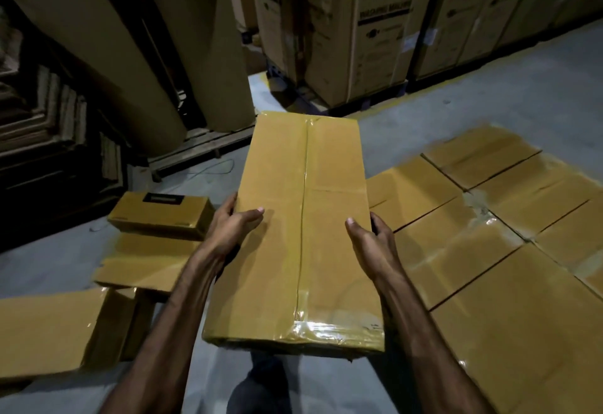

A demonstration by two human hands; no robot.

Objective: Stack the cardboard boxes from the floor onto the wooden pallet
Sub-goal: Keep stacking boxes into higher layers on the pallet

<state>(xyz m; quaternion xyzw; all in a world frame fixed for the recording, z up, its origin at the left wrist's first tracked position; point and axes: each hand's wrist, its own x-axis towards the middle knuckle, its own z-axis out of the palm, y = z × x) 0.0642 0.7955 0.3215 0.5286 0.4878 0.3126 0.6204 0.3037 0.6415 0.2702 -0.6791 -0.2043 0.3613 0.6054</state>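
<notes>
Two bare forearms reach in from the near edge and meet a long taped cardboard box [301, 227], carried lengthwise above the grey concrete floor [489, 87] at the centre of the scene. Left hand [231, 227] grips the box's left edge, thumb lying flat on the top face, fingers curled around the side and mostly hidden. Right hand [372, 240] grips the right edge likewise, thumb on top, fingers wrapped down the side out of sight. Clear tape runs along the box's central seam and across its near end. To the right, a layer of stacked boxes [489, 227] lies edge to edge; whatever supports them is hidden. To the left, loose boxes [156, 240] rest on the floor, one small box [160, 214] set on another. Far right stand tall printed cartons [368, 28]; far left, large brown rolls [137, 38] stand on a wooden pallet [202, 146].
</notes>
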